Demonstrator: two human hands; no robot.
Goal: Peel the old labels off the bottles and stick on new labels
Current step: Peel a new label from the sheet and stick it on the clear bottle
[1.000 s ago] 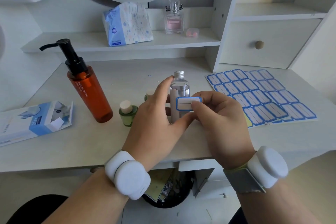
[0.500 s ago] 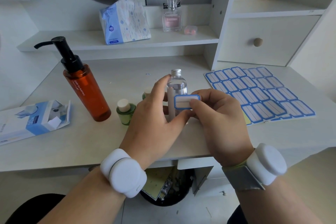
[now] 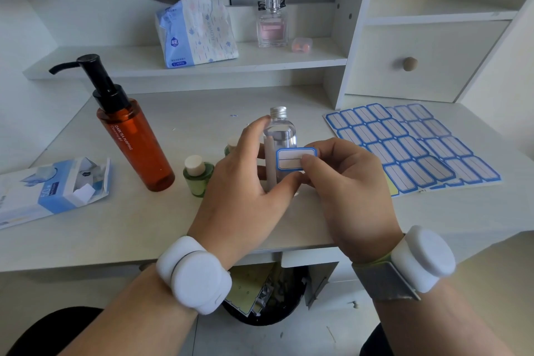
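Note:
A small clear bottle (image 3: 281, 133) with a silver screw cap stands upright at the middle of the desk. My left hand (image 3: 245, 185) grips it from the left, thumb low on its front and index finger up near its shoulder. My right hand (image 3: 346, 182) pinches a white label with a blue border (image 3: 289, 158) and holds it flat in front of the bottle's body. Whether the label touches the bottle I cannot tell. The sheet of blue-bordered labels (image 3: 410, 147) lies to the right.
An orange pump bottle (image 3: 133, 136) and a small green bottle (image 3: 198, 175) stand left of my hands; a second green bottle (image 3: 231, 146) is half hidden behind them. A torn blue box (image 3: 49, 188) lies far left. A bin (image 3: 268, 295) sits under the desk.
Both hands, the bottle and the label keep their hold and position relative to each other. Only the camera view has shifted slightly.

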